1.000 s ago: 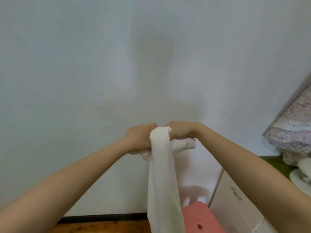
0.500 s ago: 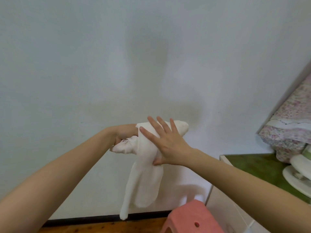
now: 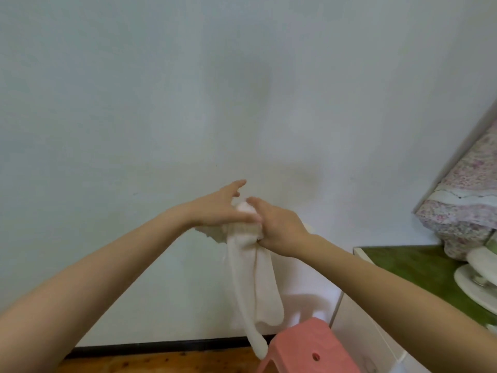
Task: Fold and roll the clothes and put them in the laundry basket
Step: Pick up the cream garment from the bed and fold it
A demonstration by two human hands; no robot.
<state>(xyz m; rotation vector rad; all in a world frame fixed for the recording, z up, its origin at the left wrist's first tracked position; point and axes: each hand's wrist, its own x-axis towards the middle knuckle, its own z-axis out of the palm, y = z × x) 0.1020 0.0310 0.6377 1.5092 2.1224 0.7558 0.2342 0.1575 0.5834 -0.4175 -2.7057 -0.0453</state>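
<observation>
Head view: a white garment (image 3: 250, 270) is held up in the air in front of a pale wall (image 3: 188, 90), between both hands. The right hand (image 3: 279, 227) is wrapped around the bunched upper end of the cloth, its grip clamped on the fabric from the right side. The left hand (image 3: 220, 208) is laid against the same bunched end from the left, with the fingers (image 3: 238, 184) stretched out and spread rather than curled; the thumb is pressed along the cloth, so this grip is apart, resting on the fabric and not closed around it. From the bundle, the rest of the garment is let hang straight down in two strands, the longer one reaching just in front of a pink plastic stool (image 3: 309, 348) on the wooden floor (image 3: 134, 362). A green-topped counter (image 3: 416, 267) is seen at the right, with floral-patterned fabric (image 3: 465, 208) above it. A laundry basket cannot be made out.
</observation>
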